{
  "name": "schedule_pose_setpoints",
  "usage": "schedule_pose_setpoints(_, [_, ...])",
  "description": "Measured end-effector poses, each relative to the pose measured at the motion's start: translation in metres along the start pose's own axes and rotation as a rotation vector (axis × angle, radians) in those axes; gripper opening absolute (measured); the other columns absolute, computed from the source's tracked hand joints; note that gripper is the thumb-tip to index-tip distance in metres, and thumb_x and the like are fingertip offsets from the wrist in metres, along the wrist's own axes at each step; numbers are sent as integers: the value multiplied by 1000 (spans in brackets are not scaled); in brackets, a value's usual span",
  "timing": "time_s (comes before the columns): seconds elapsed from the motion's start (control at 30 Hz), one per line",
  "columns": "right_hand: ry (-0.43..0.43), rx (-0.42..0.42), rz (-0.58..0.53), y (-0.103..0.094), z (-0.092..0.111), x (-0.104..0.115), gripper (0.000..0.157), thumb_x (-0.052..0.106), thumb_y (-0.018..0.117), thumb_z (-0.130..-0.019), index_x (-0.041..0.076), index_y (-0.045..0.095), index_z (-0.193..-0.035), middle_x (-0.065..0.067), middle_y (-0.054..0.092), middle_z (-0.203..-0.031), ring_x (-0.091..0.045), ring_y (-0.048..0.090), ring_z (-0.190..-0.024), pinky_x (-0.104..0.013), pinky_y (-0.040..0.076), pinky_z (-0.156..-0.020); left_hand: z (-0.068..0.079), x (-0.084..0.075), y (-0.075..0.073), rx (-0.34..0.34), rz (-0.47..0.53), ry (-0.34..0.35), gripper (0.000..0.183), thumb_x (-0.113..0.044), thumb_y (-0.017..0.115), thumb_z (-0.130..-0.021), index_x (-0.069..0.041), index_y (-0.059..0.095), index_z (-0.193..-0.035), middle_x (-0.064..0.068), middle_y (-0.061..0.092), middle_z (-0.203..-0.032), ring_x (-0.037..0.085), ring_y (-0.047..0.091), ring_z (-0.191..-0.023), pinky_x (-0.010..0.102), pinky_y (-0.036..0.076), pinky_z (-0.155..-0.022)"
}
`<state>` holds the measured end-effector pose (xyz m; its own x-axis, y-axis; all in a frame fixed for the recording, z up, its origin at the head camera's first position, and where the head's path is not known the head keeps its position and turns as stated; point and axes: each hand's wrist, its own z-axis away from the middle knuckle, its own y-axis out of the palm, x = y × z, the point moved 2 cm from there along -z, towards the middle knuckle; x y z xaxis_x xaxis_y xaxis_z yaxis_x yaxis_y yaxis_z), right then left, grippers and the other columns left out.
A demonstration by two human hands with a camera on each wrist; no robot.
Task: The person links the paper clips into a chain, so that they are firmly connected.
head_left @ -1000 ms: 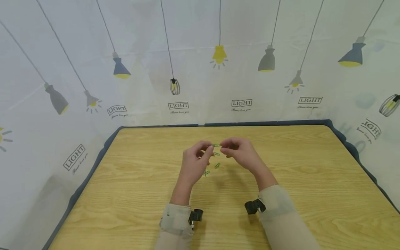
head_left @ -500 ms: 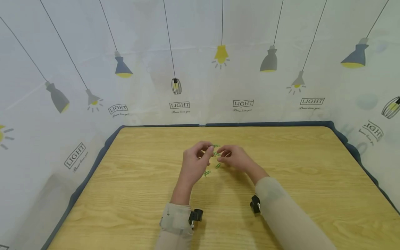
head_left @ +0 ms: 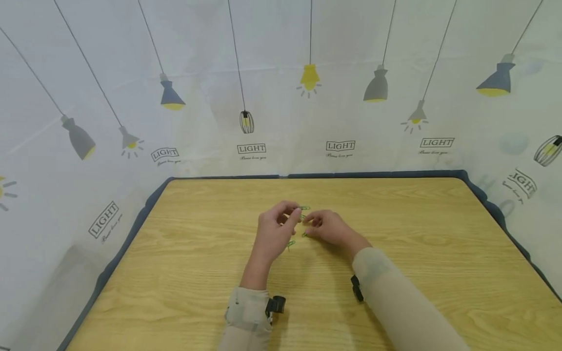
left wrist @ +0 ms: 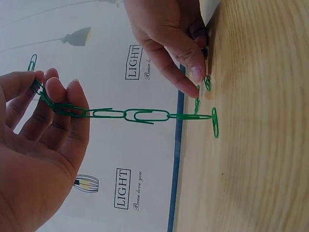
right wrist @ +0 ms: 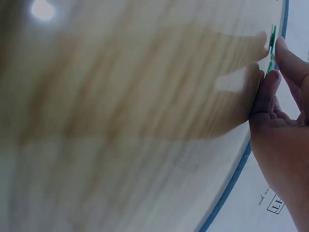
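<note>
My left hand (head_left: 274, 231) pinches a chain of linked green paper clips (left wrist: 147, 115) near its upper end. One clip (left wrist: 32, 63) sticks out beyond the fingertips, and the rest hangs past the curled fingers. The bottom clip (left wrist: 216, 123) of the chain is at the tabletop. Low over the wood, my right hand (head_left: 331, 228) has thumb and index finger spread at two green paper clips, one by the index fingertip (left wrist: 197, 101) and another by the thumb (left wrist: 208, 82). Whether a fingertip touches either clip cannot be told.
The wood-grain table (head_left: 175, 273) has a dark blue edge (head_left: 373, 173). Behind it hangs a pale backdrop (head_left: 281, 97) printed with lamps and lettering. A black camera mount (head_left: 275, 304) is strapped on the left wrist, another (head_left: 357, 288) on the right.
My right hand has left the clip at the chain's upper end and come down toward the loose clips on the table. The left hand stays almost in place, still holding the chain.
</note>
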<state>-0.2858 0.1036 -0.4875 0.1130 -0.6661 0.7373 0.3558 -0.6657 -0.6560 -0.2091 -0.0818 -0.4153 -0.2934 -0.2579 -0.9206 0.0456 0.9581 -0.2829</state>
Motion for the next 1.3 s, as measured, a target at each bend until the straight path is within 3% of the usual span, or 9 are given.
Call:
schedule_pose_setpoints(0.23, [-6,3,19,2,-1,1,16,18,77,-99,13,80,-114,-9,69,-114,-23,59,-102,-44,51,-95,-1,0,-2,-15,-17,7,23,-28,63,-109,-13,76,-119,14,75,-109,15,68,-77,26,60,-68])
schedule_pose_setpoints(0.43, [-24,22,15,4,0,5,5,15,77,-99,11,79,-97,-4,69,-95,-18,56,-86,-34,47,-79,-1,2,-4,-16,-16,12,23,-28,63,-109,-11,76,-118,17,75,-109,13,67,-77,25,59,-68])
schedule_pose_setpoints(0.57, [3,41,28,4,0,6,9,15,76,-100,11,77,-92,-2,72,-92,-17,58,-84,-34,50,-82,-3,5,-4,-4,-22,6,24,-29,62,-109,-12,76,-119,16,75,-110,13,66,-76,26,59,-67])
schedule_pose_setpoints(0.93, [79,143,-74,-14,3,15,11,16,70,-103,6,74,-104,-6,70,-98,-18,58,-84,-30,50,-75,-7,11,-2,11,-28,-7,22,-27,62,-109,-12,75,-119,19,74,-111,17,66,-76,25,57,-66])
schedule_pose_setpoints(1.13, [89,145,-99,-28,2,17,13,15,67,-104,4,72,-107,-8,73,-98,-17,63,-82,-30,55,-74,-6,10,1,16,-42,-10,22,-27,62,-109,-11,75,-119,15,75,-109,25,68,-78,26,57,-66])
schedule_pose_setpoints(1.3, [52,101,-215,-47,8,27,16,15,66,-106,1,69,-112,-13,72,-102,-20,65,-83,-38,62,-80,-4,10,0,25,-41,-17,23,-27,62,-110,-11,75,-118,14,75,-108,19,66,-76,25,57,-66])
